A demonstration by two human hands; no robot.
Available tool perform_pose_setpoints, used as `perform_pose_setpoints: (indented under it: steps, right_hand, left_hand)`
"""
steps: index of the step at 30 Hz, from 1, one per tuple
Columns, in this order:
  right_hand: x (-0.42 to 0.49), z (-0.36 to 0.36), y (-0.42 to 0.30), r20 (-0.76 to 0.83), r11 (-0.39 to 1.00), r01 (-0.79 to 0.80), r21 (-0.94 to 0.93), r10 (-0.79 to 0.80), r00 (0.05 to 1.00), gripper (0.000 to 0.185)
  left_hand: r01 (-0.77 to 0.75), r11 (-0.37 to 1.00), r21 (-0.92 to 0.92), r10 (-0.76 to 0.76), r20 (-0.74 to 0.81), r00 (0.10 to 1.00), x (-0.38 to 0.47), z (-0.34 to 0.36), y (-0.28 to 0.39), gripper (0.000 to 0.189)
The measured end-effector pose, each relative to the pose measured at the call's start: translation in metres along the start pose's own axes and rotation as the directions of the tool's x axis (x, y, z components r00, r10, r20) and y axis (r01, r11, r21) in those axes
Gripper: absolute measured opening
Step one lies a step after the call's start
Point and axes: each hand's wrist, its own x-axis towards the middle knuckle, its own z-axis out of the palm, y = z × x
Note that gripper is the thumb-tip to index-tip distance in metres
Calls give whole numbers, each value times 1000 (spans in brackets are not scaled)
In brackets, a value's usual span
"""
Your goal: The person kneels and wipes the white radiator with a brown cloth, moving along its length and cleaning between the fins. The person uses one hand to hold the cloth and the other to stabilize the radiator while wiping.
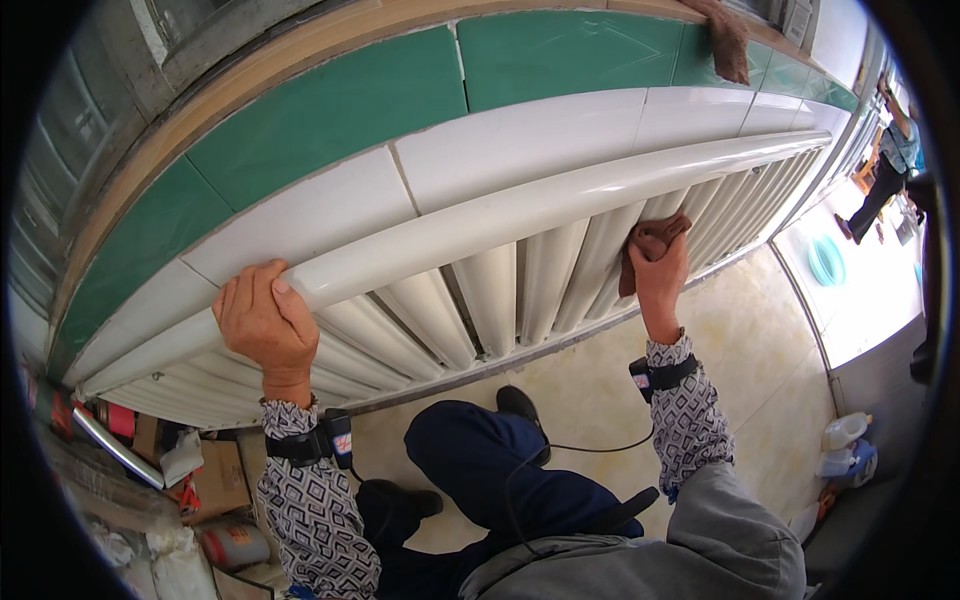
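A long white radiator [487, 300] with upright tubes runs along the tiled wall in front of me. Its rounded top pipe [480, 225] slants across the view, and my left hand [268, 319] grips this pipe towards the left end. My right hand [664, 274] holds a brown cloth [656, 238], bunched up against the tubes just below the top pipe on the right. Part of the cloth hangs down behind my fingers. Patterned sleeve covers and black wrist straps are on both forearms.
Another brown cloth [727, 45] hangs over the wooden sill [247, 60] above green tiles. Cardboard boxes [217, 480] and a jar [234, 545] stand at lower left. Plastic jugs [847, 450] are at right. Beyond the doorway are a person [892, 150] and a turquoise basin [826, 259]. A cable [592, 448] crosses my legs.
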Motion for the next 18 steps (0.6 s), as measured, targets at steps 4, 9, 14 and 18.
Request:
perform_pose_setpoints:
  steps: [4, 9, 14, 18]
  right_hand:
    - [-35, 17, 39, 102, 998, -55, -38, 59, 993, 69]
    - [-77, 40, 86, 217, 978, -123, -168, 158, 963, 91]
    - [-78, 37, 87, 288, 977, -131, -171, 176, 941, 80]
    - [-26, 6, 39, 205, 996, -64, 57, 51, 977, 64]
  left_hand:
    - [0, 1000, 1, 0, -5, 1000, 1, 0, 1, 24]
    - [-1, 1000, -6, 1, 9, 1000, 0, -3, 4, 27]
    - [-8, 1000, 1, 8, -14, 1000, 1, 1, 4, 24]
    - [3, 1000, 0, -3, -3, 1000, 1, 1, 3, 24]
